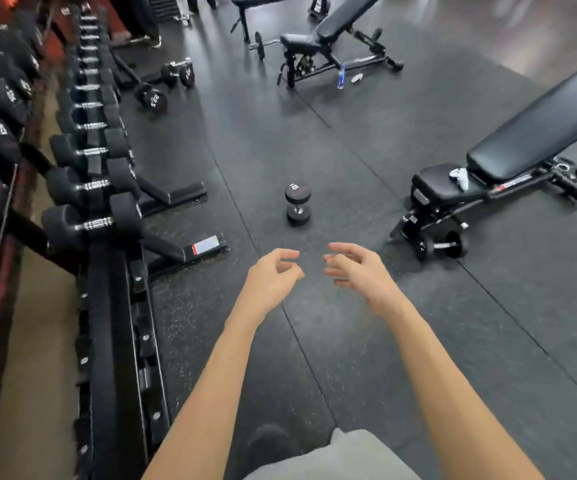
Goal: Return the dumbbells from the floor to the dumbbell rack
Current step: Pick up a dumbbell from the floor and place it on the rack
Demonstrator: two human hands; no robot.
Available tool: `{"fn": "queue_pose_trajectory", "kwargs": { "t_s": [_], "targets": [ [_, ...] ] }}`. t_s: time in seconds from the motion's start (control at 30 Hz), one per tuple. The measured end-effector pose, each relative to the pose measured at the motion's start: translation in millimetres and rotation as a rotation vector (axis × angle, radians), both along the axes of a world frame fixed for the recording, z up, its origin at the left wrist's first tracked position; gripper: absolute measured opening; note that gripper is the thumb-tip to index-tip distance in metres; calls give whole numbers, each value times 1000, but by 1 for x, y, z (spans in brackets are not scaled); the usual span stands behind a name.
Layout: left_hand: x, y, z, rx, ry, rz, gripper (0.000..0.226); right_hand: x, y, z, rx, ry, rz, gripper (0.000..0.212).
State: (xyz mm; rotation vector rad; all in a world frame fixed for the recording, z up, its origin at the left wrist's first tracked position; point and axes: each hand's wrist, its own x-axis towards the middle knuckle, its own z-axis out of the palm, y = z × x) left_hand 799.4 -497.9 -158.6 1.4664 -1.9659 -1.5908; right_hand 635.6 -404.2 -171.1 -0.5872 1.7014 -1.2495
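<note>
Two bare hands reach out over the dark rubber floor (349,341), close to each other but apart: the left hand (273,275) and the right hand (356,268) both have their fingers loosely curled and hold nothing. Just beyond them a small dumbbell (298,203) marked 10 stands on end on the floor, touched by neither hand. To the right, another small dumbbell (439,244) lies on its side against the foot of a black bench (536,133), whose back pad is tilted up; a white object on the bench seat is too small to make out. Along the left side runs the dumbbell rack (107,271), its lower row filled with black dumbbells that have shiny handles, with larger ones blurred on the upper row at the far left; the near stretch of the lower rail, closest to the camera, shows bare cradles. Farther off, near the rack's feet, a pair of dumbbells (179,72) and a single dumbbell (152,97) marked 22.5 lie on the floor. A second bench (332,32) stands at the top of the view with a bottle (341,76) on the floor beside it. A grey garment (339,459) shows at the bottom edge between the forearms.
</note>
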Motion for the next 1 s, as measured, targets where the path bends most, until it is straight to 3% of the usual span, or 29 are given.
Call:
{"fn": "queue_pose_trajectory", "kwargs": {
  "t_s": [0.17,0.37,0.63,0.87,1.0],
  "targets": [
    [-108,-31,-7,-17,-22,-146,33,-96,-4,-8,12,-25,-172,20],
    [-264,-75,-24,3,8,-451,37,-204,-12,-21,86,-19,-410,30],
    [-453,-81,-30,45,18,-783,36,-330,6,-8,140,-2,-740,29],
    [-565,-76,-60,134,-20,-856,38,-445,11,-29,179,-26,-744,26],
    [-640,-71,-68,159,-29,-777,37,-528,7,-40,190,-38,-675,31]
  ]
}}
